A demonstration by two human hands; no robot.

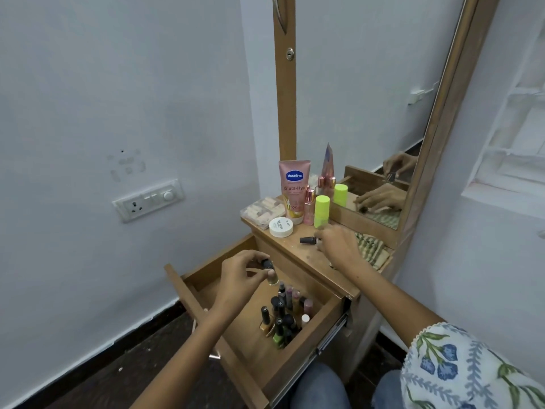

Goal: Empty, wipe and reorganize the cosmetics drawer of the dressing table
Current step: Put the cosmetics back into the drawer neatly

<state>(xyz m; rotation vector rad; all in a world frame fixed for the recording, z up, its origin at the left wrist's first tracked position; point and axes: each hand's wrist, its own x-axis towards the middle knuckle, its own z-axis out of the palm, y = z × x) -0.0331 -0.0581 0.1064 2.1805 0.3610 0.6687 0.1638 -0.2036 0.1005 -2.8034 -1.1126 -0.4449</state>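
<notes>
— Where's the small bottle (272, 273)?

— Clamped in the left hand's (239, 276) grip, thumb and fingertips pinching it just below its dark cap, held above the open drawer (241, 343), behind the cluster of nail polish bottles (284, 315) standing in it.

— And the right hand (339, 246)?

— Up on the tabletop (298, 249) beyond the drawer, fingers curled at a dark-capped bottle (308, 240) lying on its side; whether that grip has closed, I can't tell.
</notes>
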